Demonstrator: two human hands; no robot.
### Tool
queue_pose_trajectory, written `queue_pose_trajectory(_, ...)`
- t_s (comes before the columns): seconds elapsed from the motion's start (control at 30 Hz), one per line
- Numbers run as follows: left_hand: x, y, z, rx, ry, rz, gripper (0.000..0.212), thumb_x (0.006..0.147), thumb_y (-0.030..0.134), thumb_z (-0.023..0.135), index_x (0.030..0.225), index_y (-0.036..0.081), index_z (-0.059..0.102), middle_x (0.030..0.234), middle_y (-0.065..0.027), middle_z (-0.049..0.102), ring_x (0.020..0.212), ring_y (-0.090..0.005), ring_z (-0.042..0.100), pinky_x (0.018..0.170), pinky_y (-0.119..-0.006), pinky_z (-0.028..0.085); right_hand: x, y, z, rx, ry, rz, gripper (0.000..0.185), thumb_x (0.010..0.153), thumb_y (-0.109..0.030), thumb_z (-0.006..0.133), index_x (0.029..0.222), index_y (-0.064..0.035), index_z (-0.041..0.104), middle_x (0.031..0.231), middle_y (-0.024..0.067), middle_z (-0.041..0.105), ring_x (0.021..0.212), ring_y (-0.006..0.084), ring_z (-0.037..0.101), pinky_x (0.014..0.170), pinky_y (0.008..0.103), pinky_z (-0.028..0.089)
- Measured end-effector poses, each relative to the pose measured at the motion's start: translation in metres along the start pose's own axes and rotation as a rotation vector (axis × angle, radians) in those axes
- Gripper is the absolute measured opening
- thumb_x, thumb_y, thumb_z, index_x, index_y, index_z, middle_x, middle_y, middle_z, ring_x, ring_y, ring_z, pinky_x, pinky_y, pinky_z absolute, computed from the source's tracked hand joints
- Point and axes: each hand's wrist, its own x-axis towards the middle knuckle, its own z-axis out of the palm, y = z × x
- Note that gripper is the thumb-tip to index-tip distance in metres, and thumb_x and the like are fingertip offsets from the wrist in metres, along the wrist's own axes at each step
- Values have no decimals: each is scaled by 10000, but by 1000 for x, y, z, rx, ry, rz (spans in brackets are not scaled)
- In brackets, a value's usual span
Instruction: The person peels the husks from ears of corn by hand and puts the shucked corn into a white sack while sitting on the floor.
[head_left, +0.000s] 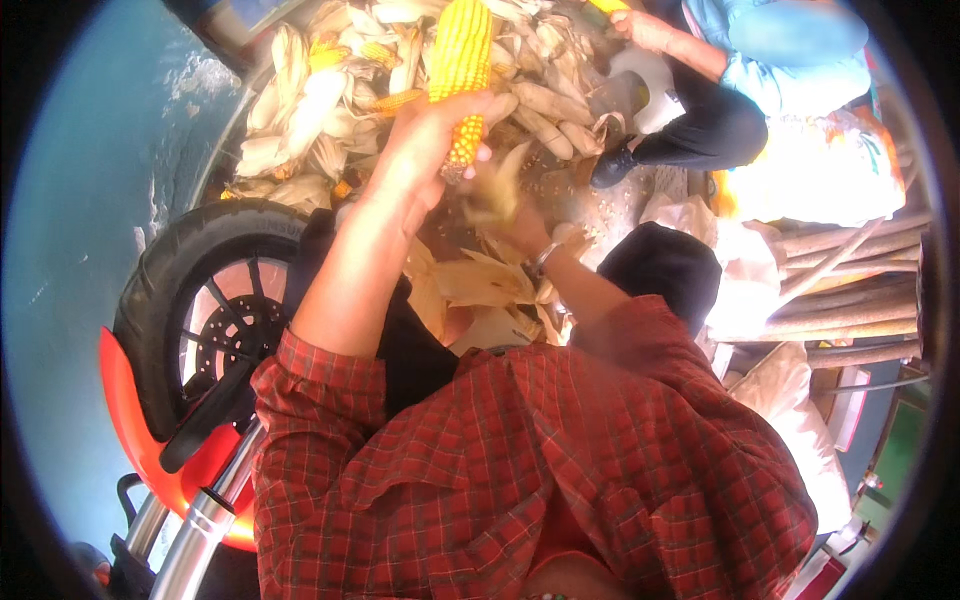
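Note:
My left hand (420, 150) grips a yellow corn cob (461, 52) near its stem end. The cob is bare of husk and points away from me, its rows of kernels showing. Lower and to the right is my right hand (525, 232), blurred, with a bracelet at the wrist. A pale corn husk (501, 186) lies against its fingers, blurred too, and whether they grip it cannot be made out. Between my knees are loose dry husks (480, 281). Beyond my hands spreads a heap of corn ears in dry husks (315, 105), with some yellow cobs showing.
A motorcycle wheel (202, 225) with a red fender (124, 390) stands close on my left, by a blue wall (82, 187). At upper right a co-worker's hand (649, 31) holds a cob. Stacked wooden poles (855, 315) and white sacks (802, 427) are on my right.

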Motion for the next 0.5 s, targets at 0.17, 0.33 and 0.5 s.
queue_pose_trajectory(0.17,6,-10,4,138,40,-55,254,718,199,603,857,13,500,626,-56,524,456,-125,511,344,-209,359,1,-11,-12,-241,-736,200,715,648,-519,574,1121,-13,399,1042,177,485,975,265,484,788,288,403)
queue_pose_trajectory(0.33,11,-27,27,511,-74,52,267,716,136,589,907,-31,508,694,-56,526,489,-98,479,398,-205,379,-2,-115,-94,1062,-202,422,522,772,-474,460,1103,-72,422,1001,99,507,910,185,510,759,323,414)
queue_pose_trajectory(0.5,23,-58,37,974,-159,351,352,668,150,632,968,21,500,769,-77,572,684,-148,550,547,-248,438,14,-144,-129,1278,157,107,316,802,-303,498,1005,-61,485,896,49,548,792,138,539,689,290,445)
